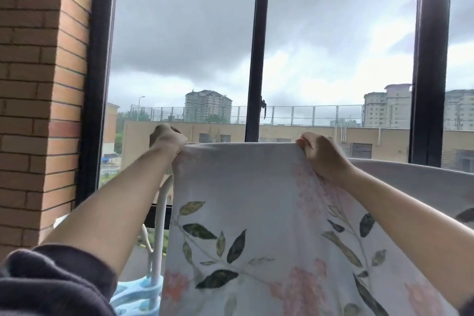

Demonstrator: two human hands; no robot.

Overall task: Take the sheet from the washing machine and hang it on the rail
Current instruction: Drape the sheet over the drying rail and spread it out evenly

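sheet (256,200) lies draped over the top of the white drying rack (161,213), hiding its rail. left hand (168,137) and right hand (320,154), well apart, each clamp the top fold. hanging looks nearly done; next, smoothing it evenly sideways.

The sheet (256,200) is pale, printed with dark green leaves and pink blossoms. It hangs smooth from a taut top edge — filling the frame's lower middle and right.
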